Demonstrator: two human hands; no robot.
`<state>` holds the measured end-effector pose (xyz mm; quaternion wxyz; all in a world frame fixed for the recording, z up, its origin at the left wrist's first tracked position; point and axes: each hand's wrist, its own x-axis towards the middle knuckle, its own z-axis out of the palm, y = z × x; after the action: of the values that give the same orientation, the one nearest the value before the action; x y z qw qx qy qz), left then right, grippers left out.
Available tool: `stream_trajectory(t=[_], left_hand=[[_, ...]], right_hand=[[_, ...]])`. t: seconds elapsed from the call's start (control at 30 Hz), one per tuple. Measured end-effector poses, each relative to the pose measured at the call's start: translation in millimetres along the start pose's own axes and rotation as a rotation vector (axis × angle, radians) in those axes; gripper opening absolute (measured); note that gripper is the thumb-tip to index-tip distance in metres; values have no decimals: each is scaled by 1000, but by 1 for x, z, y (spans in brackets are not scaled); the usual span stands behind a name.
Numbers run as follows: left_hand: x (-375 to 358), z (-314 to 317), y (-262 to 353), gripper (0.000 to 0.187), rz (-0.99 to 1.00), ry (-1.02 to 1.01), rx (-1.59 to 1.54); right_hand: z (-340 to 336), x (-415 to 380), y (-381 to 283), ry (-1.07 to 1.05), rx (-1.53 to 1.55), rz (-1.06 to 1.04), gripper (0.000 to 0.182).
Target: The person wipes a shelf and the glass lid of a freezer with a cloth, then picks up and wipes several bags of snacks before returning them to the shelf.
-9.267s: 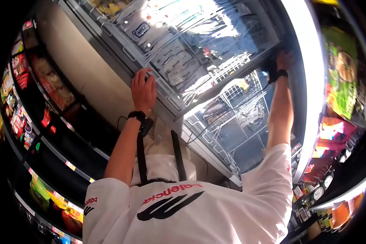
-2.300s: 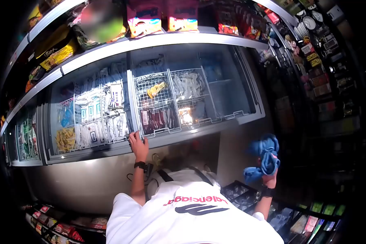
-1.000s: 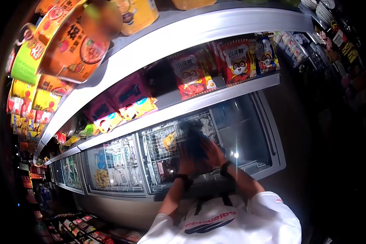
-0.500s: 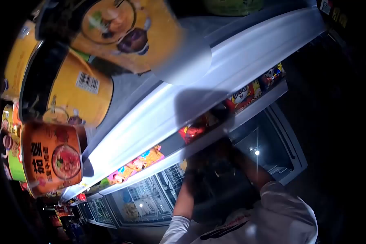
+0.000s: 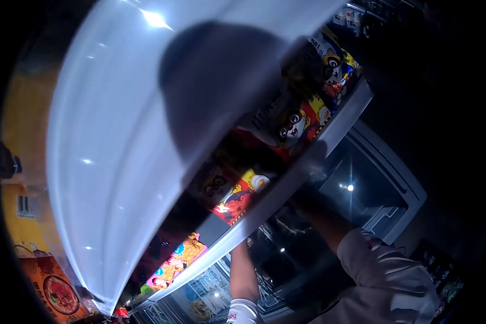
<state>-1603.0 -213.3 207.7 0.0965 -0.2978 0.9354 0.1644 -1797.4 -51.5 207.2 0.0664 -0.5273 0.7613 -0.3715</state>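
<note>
My left forearm (image 5: 243, 275) rises from a white sleeve to the front rail (image 5: 254, 218) of a lower shelf; the hand itself is hidden there. My right forearm (image 5: 324, 218) reaches up and left into deep shadow by the same rail, and its fingers do not show. Nearest to my arms, on that shelf, stand red and yellow snack packets with a cartoon animal: one packet (image 5: 236, 197) above the left arm, another packet (image 5: 297, 127) farther up. Whether either hand holds anything is hidden.
A white upper shelf edge (image 5: 108, 135) fills the upper left, close to my head. An orange noodle tub (image 5: 54, 289) is at lower left. Pink and yellow packets (image 5: 178, 262) stand on the lower shelf. Glass-topped freezers (image 5: 362, 189) lie below.
My view has moved closer to the shelf, so the upper edge looms larger and the noodle tubs slide off left. More of the cartoon packets shows. Both hands, dark and close together before, are now hidden.
</note>
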Motion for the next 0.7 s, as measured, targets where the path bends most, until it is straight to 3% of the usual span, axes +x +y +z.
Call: stream_trajectory(t=[0.47, 0.67, 0.7], left_hand=[[57, -35, -8, 77, -66, 60, -14], [50, -21, -12, 77, -97, 43, -24], [44, -18, -10, 77, -105, 31, -33]], right_hand=[[39, 67, -8, 231, 21, -22, 71], [70, 86, -20, 366, 17, -92, 73], [50, 72, -33, 220, 40, 1, 73]])
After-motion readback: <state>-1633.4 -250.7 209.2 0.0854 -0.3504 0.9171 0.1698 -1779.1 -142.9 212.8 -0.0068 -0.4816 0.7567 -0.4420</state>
